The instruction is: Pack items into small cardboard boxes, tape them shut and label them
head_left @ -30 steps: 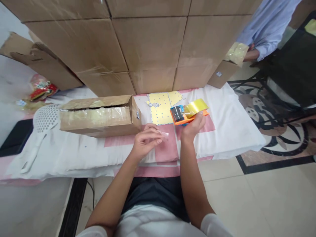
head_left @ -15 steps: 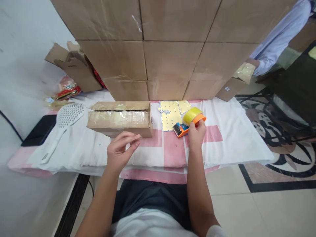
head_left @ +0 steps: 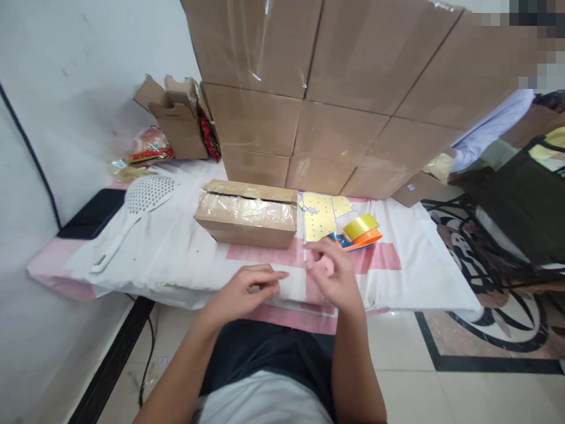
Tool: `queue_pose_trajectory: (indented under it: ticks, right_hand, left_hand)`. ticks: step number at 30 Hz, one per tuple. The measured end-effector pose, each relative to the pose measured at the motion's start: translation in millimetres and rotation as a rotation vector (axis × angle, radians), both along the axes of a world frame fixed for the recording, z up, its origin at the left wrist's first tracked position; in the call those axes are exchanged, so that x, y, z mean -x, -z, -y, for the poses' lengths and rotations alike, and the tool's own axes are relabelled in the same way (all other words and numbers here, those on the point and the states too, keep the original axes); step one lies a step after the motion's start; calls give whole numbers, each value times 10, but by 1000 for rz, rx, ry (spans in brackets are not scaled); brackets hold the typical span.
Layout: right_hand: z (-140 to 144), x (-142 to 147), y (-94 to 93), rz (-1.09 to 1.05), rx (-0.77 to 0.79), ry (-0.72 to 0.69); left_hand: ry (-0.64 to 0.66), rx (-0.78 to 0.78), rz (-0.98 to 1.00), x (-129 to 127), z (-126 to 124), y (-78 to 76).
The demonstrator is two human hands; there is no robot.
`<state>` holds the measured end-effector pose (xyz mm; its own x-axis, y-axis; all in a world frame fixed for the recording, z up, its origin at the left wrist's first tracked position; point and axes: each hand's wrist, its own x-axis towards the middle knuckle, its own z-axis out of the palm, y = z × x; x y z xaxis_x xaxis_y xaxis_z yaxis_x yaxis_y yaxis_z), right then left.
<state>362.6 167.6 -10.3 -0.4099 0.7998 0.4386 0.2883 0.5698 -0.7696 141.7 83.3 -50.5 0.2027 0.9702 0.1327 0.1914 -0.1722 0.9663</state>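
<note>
A: Taking twelve as straight ahead of the wearer, where is the tape dispenser?

B: On the cloth, between one and two o'clock from the right hand, its yellow roll uppermost

A: What could go wrong there?

B: The right knuckles sit right by its near end, so a careless sweep could knock it askew or scrape skin; I can't tell whether they touch. The carton, at twelve from the left hand, has a dark slit along its top beside shiny tape; if that tape lifts, I'd expect the flap to gape

A: And the grips?

B: Right fingers curl loosely, parted from the thumb, nothing seen between them. Left thumb and forefinger sit close together, but I can't tell whether they meet or pinch a clear scrap

A: Farther out?

B: A perforated ladle near nine from the carton, and stacked cartons towards one; a hard shove could probably shift those
</note>
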Motion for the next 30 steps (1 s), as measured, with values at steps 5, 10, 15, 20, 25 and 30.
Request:
queue_pose_trajectory:
  ticks: [5, 10, 15, 20, 25, 30]
  right_hand:
    - [248, 277, -189, 383, 76, -247]
    - [337, 218, -130, 515, 197, -225]
    - [375, 201, -165, 525, 192, -223]
    - [348, 372, -356, 615, 26, -329]
    - [213, 584, -578, 624, -173, -464]
    - [20, 796, -891, 354, -424, -270]
  left_hand:
    - [135, 249, 93, -187, 141, 195]
    - [122, 279, 120, -160, 176, 185]
    - [107, 319, 235, -103, 188, 153]
    - [18, 268, 333, -25, 227, 113]
    - [-145, 286, 440, 123, 202, 55]
    - [-472, 185, 490, 425, 78, 141]
